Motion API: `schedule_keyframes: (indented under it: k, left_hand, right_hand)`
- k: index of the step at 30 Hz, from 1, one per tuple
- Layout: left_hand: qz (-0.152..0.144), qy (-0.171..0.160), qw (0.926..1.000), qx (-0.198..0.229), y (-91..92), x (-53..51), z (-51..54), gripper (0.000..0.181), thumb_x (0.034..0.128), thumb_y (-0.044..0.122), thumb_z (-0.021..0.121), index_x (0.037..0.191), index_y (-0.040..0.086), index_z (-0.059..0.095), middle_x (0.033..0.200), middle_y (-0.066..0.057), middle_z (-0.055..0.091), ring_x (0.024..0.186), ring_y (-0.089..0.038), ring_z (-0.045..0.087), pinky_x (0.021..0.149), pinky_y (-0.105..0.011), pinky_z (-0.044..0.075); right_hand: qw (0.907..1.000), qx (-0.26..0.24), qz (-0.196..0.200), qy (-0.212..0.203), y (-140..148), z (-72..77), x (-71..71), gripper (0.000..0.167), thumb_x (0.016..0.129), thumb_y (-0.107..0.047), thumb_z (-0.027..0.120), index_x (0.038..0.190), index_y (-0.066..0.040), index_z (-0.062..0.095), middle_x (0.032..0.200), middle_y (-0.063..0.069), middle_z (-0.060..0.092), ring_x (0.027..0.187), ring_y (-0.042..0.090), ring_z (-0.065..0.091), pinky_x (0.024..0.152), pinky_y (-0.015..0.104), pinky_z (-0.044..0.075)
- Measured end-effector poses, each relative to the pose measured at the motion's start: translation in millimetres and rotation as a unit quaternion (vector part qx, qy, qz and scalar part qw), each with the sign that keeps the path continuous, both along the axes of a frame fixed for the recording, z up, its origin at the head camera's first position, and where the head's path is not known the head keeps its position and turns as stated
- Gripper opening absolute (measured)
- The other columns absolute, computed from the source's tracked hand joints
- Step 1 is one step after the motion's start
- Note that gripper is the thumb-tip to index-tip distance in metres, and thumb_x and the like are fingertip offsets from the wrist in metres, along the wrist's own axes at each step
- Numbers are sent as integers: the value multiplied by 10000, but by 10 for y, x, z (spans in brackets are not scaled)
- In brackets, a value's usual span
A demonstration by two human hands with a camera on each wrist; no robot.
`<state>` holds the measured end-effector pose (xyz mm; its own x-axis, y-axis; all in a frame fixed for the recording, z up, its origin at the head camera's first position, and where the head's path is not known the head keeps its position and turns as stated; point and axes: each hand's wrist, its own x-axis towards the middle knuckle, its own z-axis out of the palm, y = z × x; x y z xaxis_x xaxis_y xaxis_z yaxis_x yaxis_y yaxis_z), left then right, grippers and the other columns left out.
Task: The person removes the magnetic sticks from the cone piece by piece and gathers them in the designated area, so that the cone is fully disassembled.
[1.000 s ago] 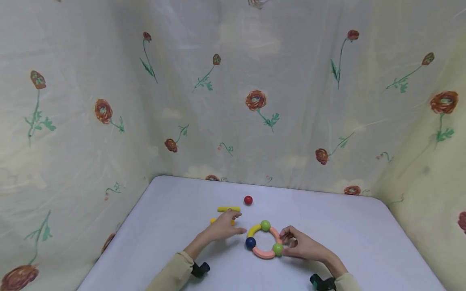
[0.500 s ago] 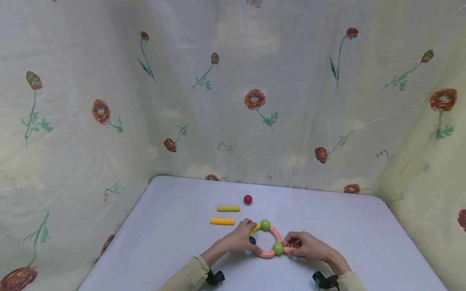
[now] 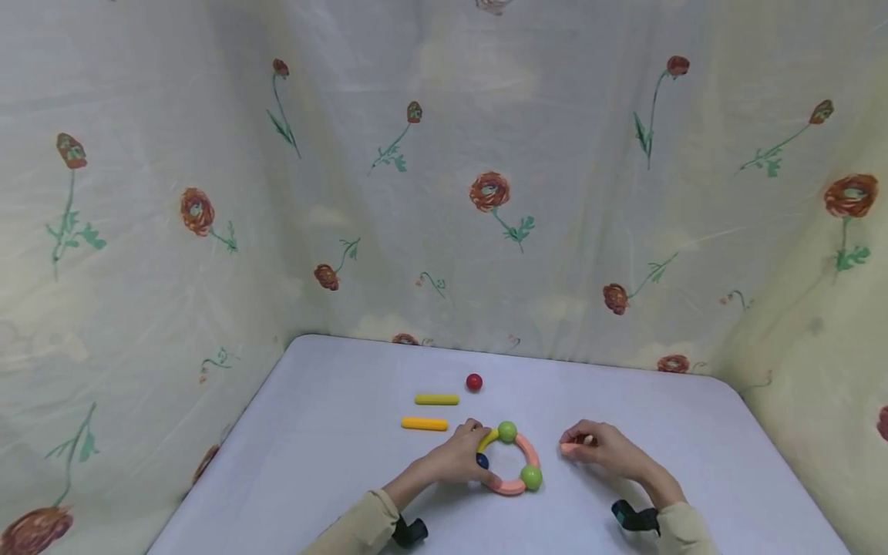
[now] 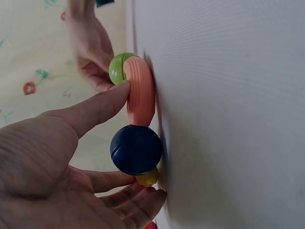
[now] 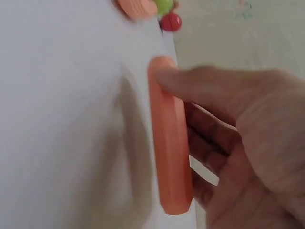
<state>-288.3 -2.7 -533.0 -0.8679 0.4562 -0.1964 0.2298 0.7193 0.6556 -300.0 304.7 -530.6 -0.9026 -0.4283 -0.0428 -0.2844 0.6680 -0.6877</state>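
Observation:
A ring [image 3: 525, 449] of curved pink and yellow pieces joined by green and dark blue balls lies on the white table. My left hand [image 3: 454, 460] grips its left side. In the left wrist view the thumb presses the curved pink piece [image 4: 141, 95], and the fingers reach the yellow piece [image 4: 147, 178] beyond the blue ball [image 4: 137, 150]. To the right of the ring and apart from it, my right hand [image 3: 613, 451] pinches a straight pink stick [image 5: 170, 143] between thumb and fingers. The right wrist view shows the stick raised off the table, its shadow beside it.
An orange-yellow stick [image 3: 425, 424] and a yellow-green stick [image 3: 437, 399] lie left of and behind the ring. A red ball [image 3: 474, 382] sits farther back. Flowered curtain [image 3: 444, 231] hangs around the table's back and sides.
My left hand has come rightward from near the yellow sticks onto the ring. My right hand has moved right and away from the green ball with the pink stick, which touched the ring before.

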Motion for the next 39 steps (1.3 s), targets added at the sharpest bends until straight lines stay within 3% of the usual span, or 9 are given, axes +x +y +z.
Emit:
schedule_keyframes:
  k: [9, 15, 19, 21, 24, 30, 33, 36, 39]
  left_hand:
    - [47, -188, 9996, -186, 82, 22, -7, 890, 678, 467, 846, 1419, 144, 474, 1390, -53, 418, 1126, -181, 456, 963, -448, 478]
    - [-40, -158, 9997, -167, 105, 22, -3, 888, 686, 466, 843, 1421, 140, 467, 1398, -55, 413, 1142, -185, 449, 975, -449, 471]
    - [-217, 11, 9992, -331, 79, -16, 29, 834, 735, 492, 798, 1413, 131, 472, 1379, -61, 437, 1108, -175, 457, 946, -410, 483]
    - [-288, 190, 9986, -409, 70, -72, 69, 767, 788, 485, 756, 1404, 124, 477, 1368, -62, 461, 1105, -168, 469, 952, -391, 485]
    - [-465, 490, 9970, -371, 96, -215, 150, 626, 872, 425, 689, 1384, 122, 496, 1372, -58, 496, 1166, -177, 498, 993, -384, 469]
    - [-1409, 666, 9871, -353, 219, -566, 217, 378, 964, 256, 590, 1335, 187, 570, 1436, 21, 505, 1340, -166, 446, 1103, -392, 376]
    - [-1745, 532, 9825, -375, 270, -663, 181, 330, 967, 234, 584, 1295, 211, 611, 1388, 43, 558, 1068, -93, 581, 923, -273, 478]
    - [-1887, 430, 9806, -315, 299, -700, 144, 301, 963, 218, 591, 1259, 210, 644, 1301, 46, 622, 809, -62, 532, 714, -194, 442]
    - [-1980, 415, 9791, -187, 301, -701, 131, 285, 963, 204, 591, 1238, 191, 662, 1234, 41, 660, 805, -52, 520, 715, -172, 438]
  right_hand:
    - [9876, 340, -1271, 855, 462, -19, -274, 226, 916, -218, 658, 1065, -49, 677, 1041, 103, 664, 911, 207, 555, 768, 322, 492]
    - [9850, 481, -1581, 505, 612, -181, -313, 315, 918, -323, 647, 1106, -72, 672, 1076, 99, 655, 945, 225, 554, 833, 400, 486]
    - [9838, 254, -1591, 784, 563, -197, -291, 406, 916, -286, 664, 1220, -23, 610, 1201, 196, 597, 1080, 355, 567, 892, 508, 492]
    - [9815, 246, -1612, 1006, 440, -153, -244, 448, 910, -270, 674, 1256, -3, 577, 1226, 221, 568, 1106, 376, 555, 894, 516, 499]
    - [9817, 251, -1551, 1075, 144, -46, -119, 446, 898, -287, 685, 1204, 22, 587, 1097, 184, 609, 966, 297, 585, 788, 409, 532]
    - [9944, 360, -998, 9, -537, 120, 215, 464, 870, -430, 685, 1070, -21, 596, 803, 17, 583, 699, 126, 505, 571, 238, 408]
    - [9964, 348, -665, -392, -741, 125, 341, 460, 857, -409, 707, 1061, -28, 549, 757, 11, 565, 642, 117, 478, 526, 224, 366]
    - [9963, 311, -615, -513, -827, 107, 405, 453, 835, -355, 743, 1053, -30, 514, 733, 11, 553, 614, 108, 457, 506, 211, 339]
    - [9953, 340, -780, -472, -829, 104, 428, 436, 799, -310, 782, 1016, -36, 522, 736, 12, 554, 624, 110, 464, 517, 216, 352]
